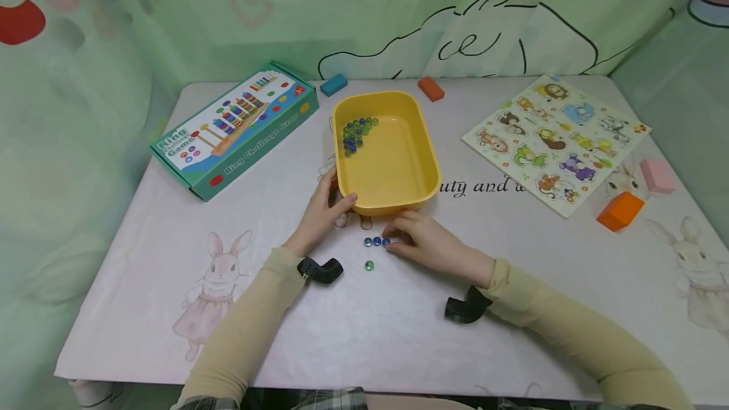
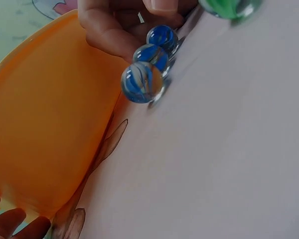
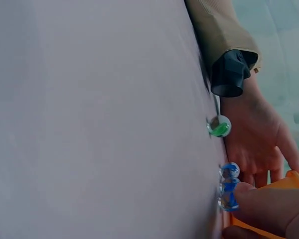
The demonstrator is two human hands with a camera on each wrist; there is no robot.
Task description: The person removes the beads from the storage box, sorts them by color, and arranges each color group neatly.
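A yellow plastic tray (image 1: 395, 173) has several blue and green glass marbles (image 1: 353, 135) gathered along its left side. My left hand (image 1: 320, 212) grips the tray's near left corner, thumb over the rim and fingers against the outer wall. Just in front of the tray, three blue marbles (image 2: 142, 82) stand touching in a short row on the table. My right hand (image 1: 433, 244) has its thumb and forefinger at the rightmost blue marble (image 1: 386, 242), pinching it in the row. Nearer to me lies a single green marble (image 1: 369, 266), apart from the row.
A green ring game box (image 1: 256, 138) lies at the back left. An animal picture board (image 1: 555, 144) is at the right. Blue (image 1: 333, 85) and red-orange (image 1: 431, 88) blocks lie behind the tray; orange (image 1: 621, 211) and pink (image 1: 657, 176) blocks sit at the far right.
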